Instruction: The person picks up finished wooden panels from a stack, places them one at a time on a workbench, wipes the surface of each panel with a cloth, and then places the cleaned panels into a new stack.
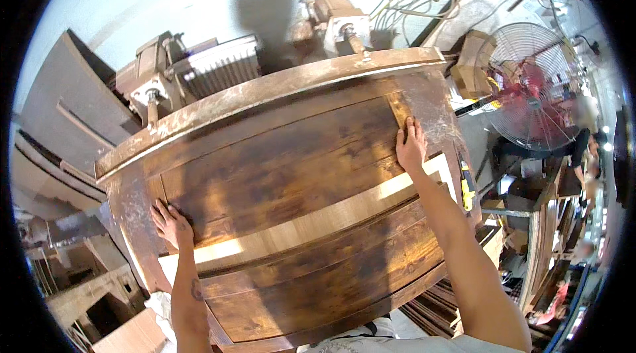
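My L hand (172,223) & R hand (412,146), wide apart, ungripped, rest at opp. ends of dark-stained wood panel (285,154), prob. steadying it.

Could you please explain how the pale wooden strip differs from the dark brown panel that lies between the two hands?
Colour: the pale strip is light tan, while the dark panel is deep brown.
Width: the pale strip is narrow, whereas the dark panel is much broader.
Surface: the pale strip looks fairly even; the dark panel is blotchy, with darker and lighter patches.
Shared: both look wooden and run lengthwise from left to right.
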The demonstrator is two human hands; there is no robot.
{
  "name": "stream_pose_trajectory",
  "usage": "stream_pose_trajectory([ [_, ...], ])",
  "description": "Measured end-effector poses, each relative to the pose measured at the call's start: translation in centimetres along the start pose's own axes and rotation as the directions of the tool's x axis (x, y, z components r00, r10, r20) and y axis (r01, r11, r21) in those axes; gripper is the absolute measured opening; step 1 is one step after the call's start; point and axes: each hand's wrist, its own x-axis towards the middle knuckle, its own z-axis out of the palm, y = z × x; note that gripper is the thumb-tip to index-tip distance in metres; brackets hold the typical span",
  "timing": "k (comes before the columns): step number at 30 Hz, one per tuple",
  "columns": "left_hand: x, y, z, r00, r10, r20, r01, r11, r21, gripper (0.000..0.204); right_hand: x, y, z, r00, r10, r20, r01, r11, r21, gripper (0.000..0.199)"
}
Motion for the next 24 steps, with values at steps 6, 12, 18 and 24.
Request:
stream_pose_trajectory([
  [6,-0.3,0.4,-0.3,1.0,-0.014,0.015,0.015,1.0,-0.012,0.047,5.2,2.2,-1.7,0.961,0.143,0.238,-0.209,0.937,0.281,0.041],
  [12,-0.2,-0.2,0.6,0.999,0.052,-0.013,-0.051,0.999,0.006,0.047,9.5,-3.1,-0.7,0.961,0.178,0.212,-0.181,0.983,-0.005,0.058],
  [18,-0.1,-0.5,1.1,0.997,0.061,-0.039,-0.062,0.998,-0.02,0.047,9.2,-4.8,1.7,0.972,0.175,0.155,-0.171,0.984,-0.044,0.068],
  [24,-0.3,-0.1,0.2,0.998,0.064,-0.01,-0.064,0.998,-0.023,0.047,9.4,-3.4,1.7,0.985,0.065,0.16,-0.094,0.979,0.183,0.06],
])
